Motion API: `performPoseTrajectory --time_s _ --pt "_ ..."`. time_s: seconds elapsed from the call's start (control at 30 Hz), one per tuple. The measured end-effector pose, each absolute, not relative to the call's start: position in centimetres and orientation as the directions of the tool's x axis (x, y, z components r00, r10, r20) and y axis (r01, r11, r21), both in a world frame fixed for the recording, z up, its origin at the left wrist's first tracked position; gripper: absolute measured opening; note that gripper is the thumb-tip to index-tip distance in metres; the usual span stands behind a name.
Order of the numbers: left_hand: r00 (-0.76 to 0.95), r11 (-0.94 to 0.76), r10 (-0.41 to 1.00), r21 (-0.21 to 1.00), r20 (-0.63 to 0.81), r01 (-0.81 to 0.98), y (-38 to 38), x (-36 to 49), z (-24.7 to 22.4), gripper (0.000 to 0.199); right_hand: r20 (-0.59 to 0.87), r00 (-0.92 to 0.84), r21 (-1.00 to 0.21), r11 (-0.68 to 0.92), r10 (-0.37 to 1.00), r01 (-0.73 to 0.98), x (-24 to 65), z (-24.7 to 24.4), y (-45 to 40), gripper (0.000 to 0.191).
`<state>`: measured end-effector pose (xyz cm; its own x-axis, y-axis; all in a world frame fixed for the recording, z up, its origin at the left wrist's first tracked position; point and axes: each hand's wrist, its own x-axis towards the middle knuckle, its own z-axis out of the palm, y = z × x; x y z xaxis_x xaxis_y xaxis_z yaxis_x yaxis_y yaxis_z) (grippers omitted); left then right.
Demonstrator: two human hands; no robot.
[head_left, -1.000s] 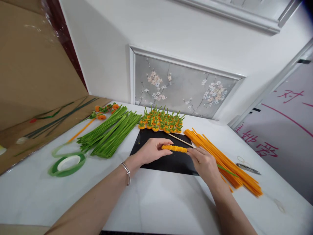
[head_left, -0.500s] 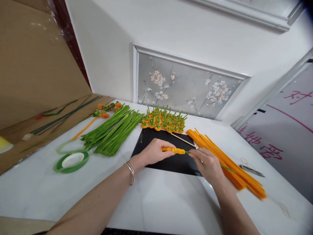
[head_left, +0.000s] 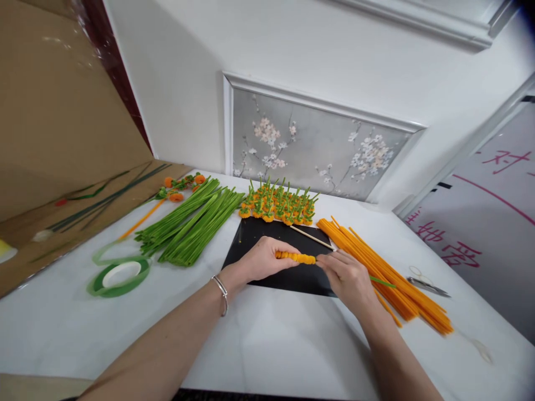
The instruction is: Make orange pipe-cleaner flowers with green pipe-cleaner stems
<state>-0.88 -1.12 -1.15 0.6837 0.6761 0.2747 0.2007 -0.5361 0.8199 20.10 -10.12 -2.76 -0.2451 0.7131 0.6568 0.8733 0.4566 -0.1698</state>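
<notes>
My left hand is closed around one end of a coiled orange pipe cleaner, held level above a black mat. Against the coil's other end, my right hand pinches a green pipe cleaner; its tail sticks out past the back of that hand, while the part between the fingers is hidden. Just beyond both hands, a thin wooden stick lies across the mat. Loose orange pipe cleaners form a bundle beside my right hand.
Small orange flowers with green stems stand in rows behind the mat. On the left lie green pipe cleaners and a roll of green tape. Scissors rest at the right. A wall panel rises behind the table.
My right hand has shifted left, up against the coil, covering the short green length that showed between them. My left hand keeps its hold on the coil.
</notes>
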Motion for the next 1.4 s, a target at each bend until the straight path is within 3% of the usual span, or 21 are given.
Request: performPoseTrajectory --time_s 0.13,0.3,0.43,0.53,0.73,0.83,0.93,1.0,1.17,1.4 --pt "0.691 -0.534 0.682 0.808 0.24 0.247 -1.0 -1.0 -0.8 0.026 0.658 -0.239 -0.19 0.465 0.714 0.865 20.0 -2.9 -10.0 0.019" --pt "0.673 -0.377 0.712 0.917 0.198 0.129 -0.8 -1.1 -0.6 0.057 0.695 -0.071 -0.316 0.393 0.715 0.864 21.6 -3.3 -9.9 0.017" --pt "0.676 -0.187 0.724 0.982 0.137 0.002 -0.5 -1.2 -0.7 0.039 0.697 -0.02 -0.343 0.358 0.717 0.869 22.6 -3.3 -10.1 0.017" --pt "0.652 -0.197 0.743 0.98 0.153 -0.006 -0.5 -1.1 -0.8 0.026 0.698 -0.035 -0.32 0.354 0.716 0.879 22.5 -3.2 -10.1 0.018" --pt "0.648 -0.287 0.742 0.955 0.172 0.075 -0.9 -0.9 -0.7 0.02 0.677 -0.092 -0.241 0.337 0.73 0.91 22.1 -3.2 -10.1 0.02" --pt "0.629 -0.353 0.749 0.928 0.208 0.115 -1.0 -0.9 -0.6 0.019 0.627 -0.041 -0.35 0.328 0.778 0.877 22.4 -2.8 -10.4 0.019" --pt "0.603 -0.44 0.749 0.886 0.273 0.145 -1.2 -0.9 -0.4 0.017 0.466 -0.036 -0.569 0.331 0.884 0.752 22.1 -2.1 -10.8 0.049" --pt "0.614 -0.505 0.723 0.849 0.317 0.155 -1.6 -0.8 -0.2 0.016 0.366 -0.092 -0.645 0.324 0.926 0.692 21.4 -1.8 -10.9 0.06" --pt "0.699 -0.575 0.632 0.807 0.335 0.133 -2.6 -0.2 0.3 0.015 0.384 -0.157 -0.59 0.372 0.91 0.716 19.3 -1.6 -10.4 0.027" --pt "0.744 -0.499 0.581 0.867 0.331 0.005 -2.9 -0.1 0.5 0.02 0.497 -0.118 -0.574 0.428 0.86 0.698 19.7 -1.9 -10.2 0.02"
